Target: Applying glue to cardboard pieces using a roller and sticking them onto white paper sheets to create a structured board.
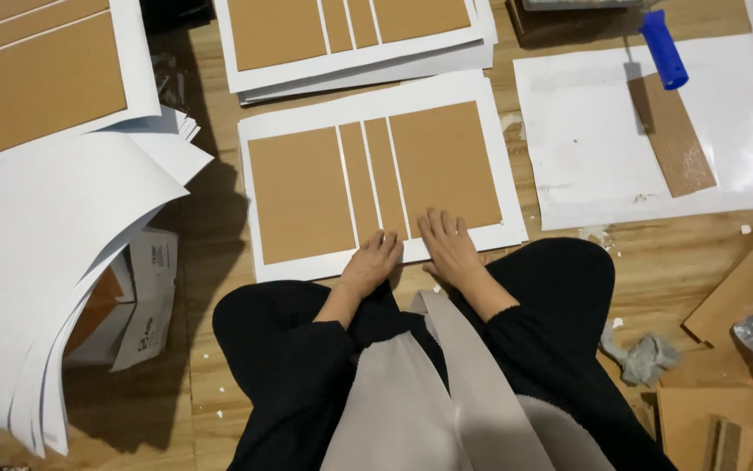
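While the white sheet [378, 173] with four brown card panels is lying on the wooden floor [656, 262], the left hand [370, 262] and right hand [449, 247] are pressing flat, fingers spread, on its 6 o'clock edge; a blue-handled roller [663, 48] is resting at 2 o'clock

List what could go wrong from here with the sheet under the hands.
1. Both the left hand and right hand press only the near edge of the white sheet; the narrow cardboard strips farther up could perhaps shift or lift.
2. The curled paper stack hangs close by and might slump onto the sheet.
3. The blue-handled roller lies on a glue-marked sheet; stray glue may smear.
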